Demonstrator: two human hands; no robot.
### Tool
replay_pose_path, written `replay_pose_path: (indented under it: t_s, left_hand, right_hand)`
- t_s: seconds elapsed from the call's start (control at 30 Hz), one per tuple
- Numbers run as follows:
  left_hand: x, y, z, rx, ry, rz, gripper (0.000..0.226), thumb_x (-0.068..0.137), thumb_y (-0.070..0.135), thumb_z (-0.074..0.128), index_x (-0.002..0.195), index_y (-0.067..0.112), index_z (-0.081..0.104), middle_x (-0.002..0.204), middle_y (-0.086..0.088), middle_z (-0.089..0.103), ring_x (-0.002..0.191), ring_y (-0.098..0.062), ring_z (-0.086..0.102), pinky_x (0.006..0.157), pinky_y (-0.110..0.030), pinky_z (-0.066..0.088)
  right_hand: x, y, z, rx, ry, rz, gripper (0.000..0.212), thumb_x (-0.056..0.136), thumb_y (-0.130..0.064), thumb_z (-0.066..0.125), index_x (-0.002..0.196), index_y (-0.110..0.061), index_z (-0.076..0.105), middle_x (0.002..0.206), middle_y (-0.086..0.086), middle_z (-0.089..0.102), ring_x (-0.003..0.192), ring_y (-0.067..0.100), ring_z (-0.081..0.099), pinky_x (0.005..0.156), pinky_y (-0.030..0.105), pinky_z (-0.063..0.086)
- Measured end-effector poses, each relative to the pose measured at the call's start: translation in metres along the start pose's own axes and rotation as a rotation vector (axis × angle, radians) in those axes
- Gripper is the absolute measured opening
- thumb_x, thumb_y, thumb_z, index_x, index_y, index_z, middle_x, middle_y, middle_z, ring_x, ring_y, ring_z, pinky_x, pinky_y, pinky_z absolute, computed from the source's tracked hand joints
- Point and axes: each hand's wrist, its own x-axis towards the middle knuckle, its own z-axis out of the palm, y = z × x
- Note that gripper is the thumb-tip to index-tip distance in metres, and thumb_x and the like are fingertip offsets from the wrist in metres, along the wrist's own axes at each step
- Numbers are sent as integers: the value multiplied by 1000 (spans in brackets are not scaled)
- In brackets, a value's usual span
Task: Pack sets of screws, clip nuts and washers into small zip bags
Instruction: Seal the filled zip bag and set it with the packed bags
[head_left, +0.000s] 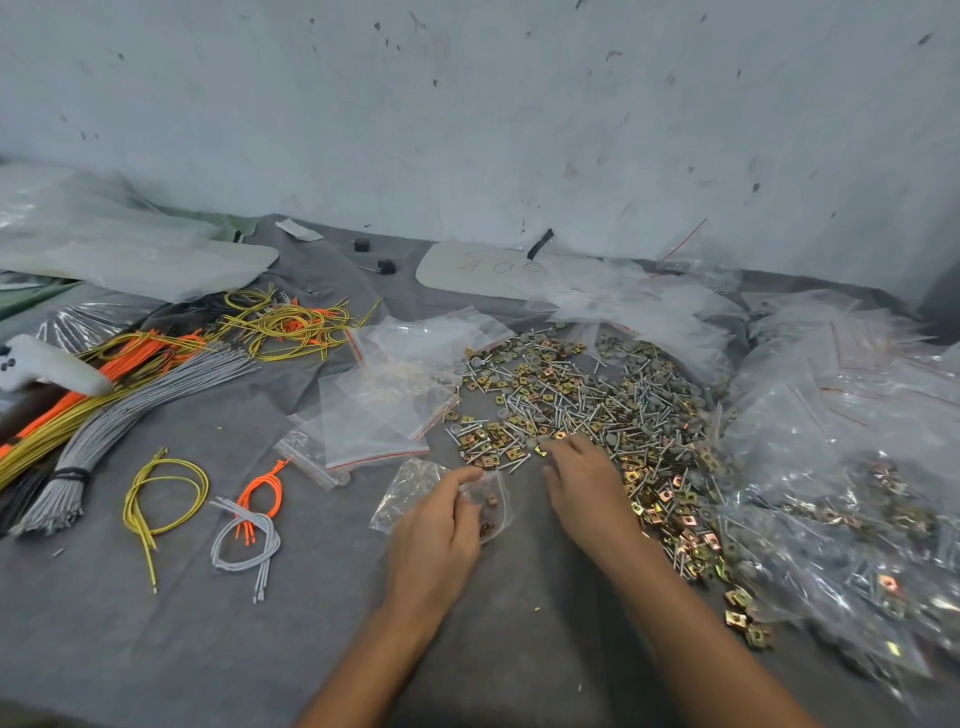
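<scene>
A wide heap of screws, brass-coloured clip nuts and grey washers (587, 400) covers the grey cloth at centre right. My left hand (436, 530) holds a small clear zip bag (410, 491) at its mouth; a few clip nuts lie inside it. My right hand (584, 483) reaches into the near edge of the heap, its fingertips curled on small parts; what they pinch is too small to tell. Empty zip bags (374, 410) with red seal strips lie fanned out left of the heap.
Filled clear bags (841, 467) pile up at the right. Bundles of grey, orange and yellow wires (130, 395) lie at the left, with small loops (166, 499) nearer me. A white handle (47, 366) rests on the wires. The wall stands close behind.
</scene>
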Motion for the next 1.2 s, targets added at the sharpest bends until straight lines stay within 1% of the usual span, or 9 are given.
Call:
replay_pose_path:
  t_s: [0.1,0.3,0.47,0.57,0.67,0.83,1.0,1.1,1.2]
  left_hand:
    - [2,0,0,-3,4,8,42,87,37,35,119,39,62,80,9,68,80,-16,64,74,-41,53]
    - [3,0,1,2,-6,1,41,88,34,37,119,36,63,86,6,70,84,-18,64,77,-38,52]
    - [1,1,0,-5,1,7,41,87,36,36,119,37,62,81,12,67,81,-12,62,75,-35,51]
    - [2,2,0,4,-2,9,43,86,37,35,119,37,62,81,9,68,80,-14,63,75,-36,52]
    - [2,2,0,10,-2,10,43,86,37,34,119,37,62,72,14,61,76,-13,61,72,-37,51]
    - [2,0,1,8,1,17,37,89,32,39,119,37,61,70,14,60,74,-14,61,71,-40,52]
    - [3,0,2,13,2,22,35,90,30,41,118,36,62,70,14,60,75,-15,61,71,-40,52]
    - [2,0,1,15,6,25,36,90,29,41,118,36,62,73,14,62,75,-14,61,71,-39,51]
    - [1,0,1,18,9,30,35,91,28,42,118,36,63,72,15,61,75,-13,61,71,-38,51]
  right_hand:
    - [17,3,6,-43,-49,38,39,102,-26,52,140,-19,52,130,3,55,118,24,52,99,36,44]
    - [31,3,3,-100,-151,78,34,101,-30,51,135,-23,50,129,6,50,116,29,53,94,47,50]
    - [37,-2,0,-146,-221,115,16,103,-33,47,113,-22,52,121,7,52,107,31,56,87,47,51]
    - [35,-2,1,-146,-183,93,14,104,-29,44,110,-20,53,119,5,54,103,28,56,85,45,52]
    - [29,-1,1,-104,-113,86,17,105,-21,40,111,-17,55,112,5,57,97,27,57,81,44,52]
    - [10,1,-1,74,0,68,12,103,-14,39,95,-17,48,81,0,56,74,25,55,65,40,43]
    - [-10,-3,-3,261,26,54,8,104,-24,47,100,-22,54,81,-5,61,73,13,57,62,33,42]
    - [-15,-2,0,308,32,87,12,102,-28,54,90,-25,56,74,-9,62,67,4,57,57,19,40]
    - [-18,1,5,396,-17,140,6,99,-28,59,96,-29,64,79,-11,65,74,3,61,66,25,48]
